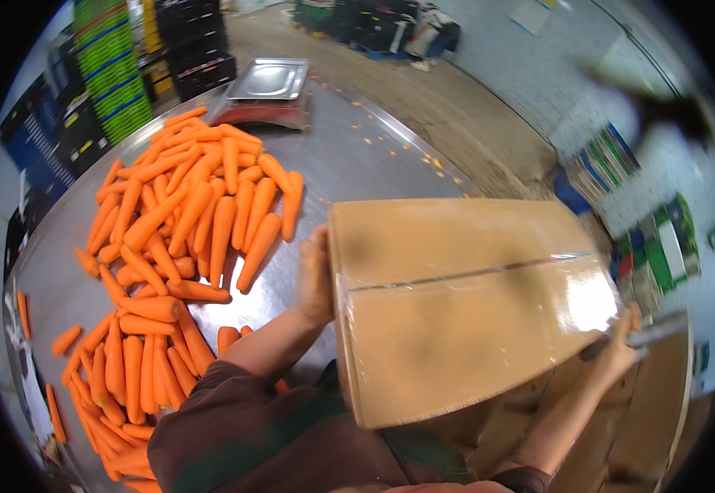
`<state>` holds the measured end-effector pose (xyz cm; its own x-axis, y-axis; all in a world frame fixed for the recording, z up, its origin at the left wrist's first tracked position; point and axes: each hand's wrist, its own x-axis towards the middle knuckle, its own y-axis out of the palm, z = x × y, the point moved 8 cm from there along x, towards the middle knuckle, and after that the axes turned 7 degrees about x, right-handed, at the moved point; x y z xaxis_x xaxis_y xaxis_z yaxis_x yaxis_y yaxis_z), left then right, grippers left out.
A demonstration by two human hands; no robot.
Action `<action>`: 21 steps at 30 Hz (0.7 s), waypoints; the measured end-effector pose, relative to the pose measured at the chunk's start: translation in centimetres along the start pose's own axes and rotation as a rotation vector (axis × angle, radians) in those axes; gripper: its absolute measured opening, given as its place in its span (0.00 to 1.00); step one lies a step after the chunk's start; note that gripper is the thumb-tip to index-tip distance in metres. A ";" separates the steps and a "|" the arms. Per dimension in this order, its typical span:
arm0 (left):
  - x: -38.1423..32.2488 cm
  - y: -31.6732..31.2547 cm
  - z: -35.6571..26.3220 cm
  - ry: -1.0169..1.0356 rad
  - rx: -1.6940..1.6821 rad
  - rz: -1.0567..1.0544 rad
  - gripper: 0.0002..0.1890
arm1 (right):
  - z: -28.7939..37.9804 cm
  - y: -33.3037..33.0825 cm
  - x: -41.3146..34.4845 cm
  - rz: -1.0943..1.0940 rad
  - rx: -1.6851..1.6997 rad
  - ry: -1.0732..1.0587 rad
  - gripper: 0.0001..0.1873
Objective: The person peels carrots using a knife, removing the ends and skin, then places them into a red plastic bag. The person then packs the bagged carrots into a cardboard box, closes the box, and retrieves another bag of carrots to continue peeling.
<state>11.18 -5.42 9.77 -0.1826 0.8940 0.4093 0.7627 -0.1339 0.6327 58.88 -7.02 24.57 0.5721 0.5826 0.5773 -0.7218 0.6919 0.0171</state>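
Note:
A large cardboard box (456, 314), with clear tape along its seam, is held between both hands, over the right part of a round metal table. My left hand (316, 277) presses on the box's left side. At the lower right corner my right hand (625, 333) grips the box together with a grey handled tool (659, 330), perhaps a tape dispenser; its lower part is hidden. Two heaps of orange carrots, an upper one (194, 197) and a lower one (142, 370), lie to the left of my left arm.
A scale with a metal pan (269, 79) stands at the far rim of the metal table (357, 166). Green crates (111, 74) and black crates (191, 49) are stacked behind it. Cardboard (647, 407) lies at lower right. A person (434, 34) bends near far crates.

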 end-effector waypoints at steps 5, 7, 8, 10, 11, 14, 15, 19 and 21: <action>-1.7 -13.7 5.2 -0.194 0.143 -0.416 0.31 | -16.2 17.8 -4.2 0.242 0.209 0.325 0.18; -2.6 -15.0 4.3 -0.088 0.262 -0.471 0.30 | -17.3 19.9 -5.5 0.251 0.240 0.428 0.20; -2.7 -15.2 4.2 -0.106 0.254 -0.496 0.29 | -18.3 20.3 -5.4 0.330 0.241 0.462 0.21; -2.5 -15.9 5.0 -0.120 0.240 -0.544 0.29 | -18.6 21.0 -3.9 0.435 0.237 0.452 0.21; -3.2 -17.2 5.4 -0.140 0.201 -0.569 0.30 | -19.0 21.3 -3.1 0.474 0.225 0.444 0.21; -4.5 -18.9 7.7 -0.242 0.021 -0.589 0.33 | -21.4 23.0 -0.4 0.627 0.157 0.453 0.24; -4.4 -18.4 7.6 -0.265 -0.015 -0.609 0.33 | -21.8 23.8 0.5 0.733 0.079 0.486 0.23; -3.2 -15.2 6.8 -0.294 -0.047 -0.681 0.34 | -25.0 26.8 3.9 1.044 0.150 0.430 0.14; -3.6 -13.6 6.2 -0.283 -0.034 -0.737 0.35 | -25.6 29.4 4.7 1.286 -0.041 0.378 0.10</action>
<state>5.29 -4.16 -4.43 -0.4655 0.8316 -0.3029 0.4866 0.5263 0.6973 50.32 26.95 6.89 -0.4227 0.9014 -0.0942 -0.8166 -0.4239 -0.3917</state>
